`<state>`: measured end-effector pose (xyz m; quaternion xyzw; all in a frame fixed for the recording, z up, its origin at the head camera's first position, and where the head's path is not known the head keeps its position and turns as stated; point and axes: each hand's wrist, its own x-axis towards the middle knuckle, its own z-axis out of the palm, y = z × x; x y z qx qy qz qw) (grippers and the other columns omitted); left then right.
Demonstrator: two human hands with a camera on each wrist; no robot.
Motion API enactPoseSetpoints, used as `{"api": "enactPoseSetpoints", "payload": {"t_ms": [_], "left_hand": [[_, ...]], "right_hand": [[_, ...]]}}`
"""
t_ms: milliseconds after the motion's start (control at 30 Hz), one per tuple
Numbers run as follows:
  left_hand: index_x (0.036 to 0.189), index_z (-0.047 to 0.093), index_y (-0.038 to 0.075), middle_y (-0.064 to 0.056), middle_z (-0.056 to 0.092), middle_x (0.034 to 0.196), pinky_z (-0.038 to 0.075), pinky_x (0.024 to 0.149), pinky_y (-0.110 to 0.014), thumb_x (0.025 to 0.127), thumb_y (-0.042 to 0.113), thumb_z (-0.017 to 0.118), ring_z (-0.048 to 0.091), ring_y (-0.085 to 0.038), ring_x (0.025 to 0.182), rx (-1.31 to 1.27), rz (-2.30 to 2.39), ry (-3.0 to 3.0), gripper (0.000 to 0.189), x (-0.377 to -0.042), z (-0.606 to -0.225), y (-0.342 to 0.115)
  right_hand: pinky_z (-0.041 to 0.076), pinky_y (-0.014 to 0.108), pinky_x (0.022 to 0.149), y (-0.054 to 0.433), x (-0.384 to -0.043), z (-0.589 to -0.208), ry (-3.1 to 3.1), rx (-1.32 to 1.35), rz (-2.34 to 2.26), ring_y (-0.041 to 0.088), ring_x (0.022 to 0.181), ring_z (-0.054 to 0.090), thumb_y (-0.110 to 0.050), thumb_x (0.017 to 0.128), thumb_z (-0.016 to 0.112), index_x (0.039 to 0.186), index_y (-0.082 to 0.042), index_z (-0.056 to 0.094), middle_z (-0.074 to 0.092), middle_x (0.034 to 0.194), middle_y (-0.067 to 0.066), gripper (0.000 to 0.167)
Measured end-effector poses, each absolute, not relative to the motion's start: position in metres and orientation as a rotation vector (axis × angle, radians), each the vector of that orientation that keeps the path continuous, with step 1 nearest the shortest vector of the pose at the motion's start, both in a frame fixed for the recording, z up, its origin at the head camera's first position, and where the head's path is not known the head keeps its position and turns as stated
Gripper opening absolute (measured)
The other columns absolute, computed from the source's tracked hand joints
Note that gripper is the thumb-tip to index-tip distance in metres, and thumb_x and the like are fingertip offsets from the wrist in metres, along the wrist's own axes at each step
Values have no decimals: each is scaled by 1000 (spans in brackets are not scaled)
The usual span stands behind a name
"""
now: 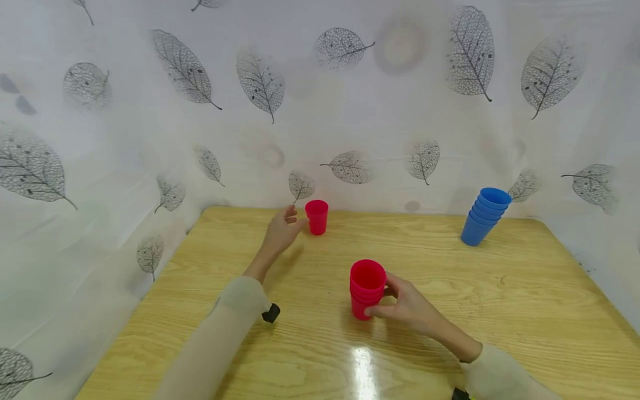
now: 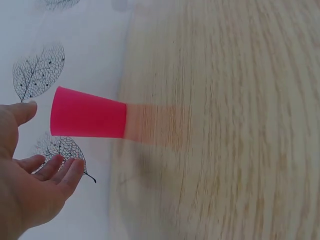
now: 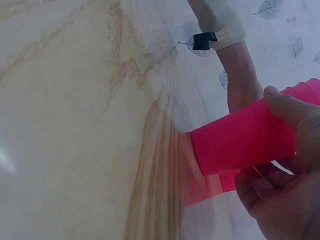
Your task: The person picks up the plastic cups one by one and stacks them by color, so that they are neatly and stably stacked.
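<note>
In the head view my right hand [image 1: 411, 306] holds a stack of several nested red cups [image 1: 366, 305], thumb on the near side and fingers behind. Seen from the right wrist, the thumb and fingers lie around the stack's side [image 3: 245, 137]; its bottom is at or just above the tabletop. My left hand [image 1: 283, 232] reaches to the left side of a single red cup [image 1: 317, 218] standing upright near the back edge. In the left wrist view, a small gap shows between the spread thumb and fingers of that hand [image 2: 35, 185] and the cup [image 2: 89, 114].
A leaning-looking stack of several blue cups [image 1: 484, 218] stands at the back right of the wooden table [image 1: 540, 300]. A pale curtain with leaf prints [image 1: 350, 111] hangs behind the table and along its sides.
</note>
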<state>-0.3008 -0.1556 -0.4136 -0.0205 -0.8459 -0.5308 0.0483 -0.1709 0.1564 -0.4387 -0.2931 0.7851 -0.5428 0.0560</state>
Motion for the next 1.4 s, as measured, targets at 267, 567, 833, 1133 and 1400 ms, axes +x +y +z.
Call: {"api": "enactPoseSetpoints", "payload": {"t_ms": [267,567,833,1133,1400], "left_hand": [[159,33,0,-18,43,157,44,113,-48,96,35,72,44,-36,142,-7,-1718,-2589,82,-321,-425,-147],[159,33,0,-19,41,159,39,116,-48,95,35,76,42,-36,143,-4,-1658,-2600,85,-329,-432,-133],[161,27,2,-20,39,160,38,118,-47,94,33,78,40,-36,144,32,-1693,-2542,89,-331,-436,-123],[160,31,6,-18,41,159,40,116,-45,96,28,76,41,-35,144,83,-1727,-2497,82,-334,-440,-115],[155,39,2,-20,50,151,45,112,-45,98,25,74,48,-36,138,22,-1710,-2489,71,-333,-439,-114]], "right_hand": [[56,32,92,156,-172,-441,2369,-922,-1650,16,105,67,-10,86,85,134,0,60,72,118,5,55],[56,32,93,155,-172,-442,2367,-977,-1665,13,105,68,-8,87,83,129,2,63,73,114,5,48],[56,33,95,156,-172,-442,2340,-945,-1652,15,108,68,-10,88,83,132,0,62,72,117,6,51],[56,33,94,157,-172,-443,2333,-933,-1651,15,106,68,-10,88,83,131,1,62,72,116,7,49],[56,33,93,157,-172,-442,2348,-953,-1642,14,104,68,-10,89,82,129,3,63,73,113,7,45]]}}
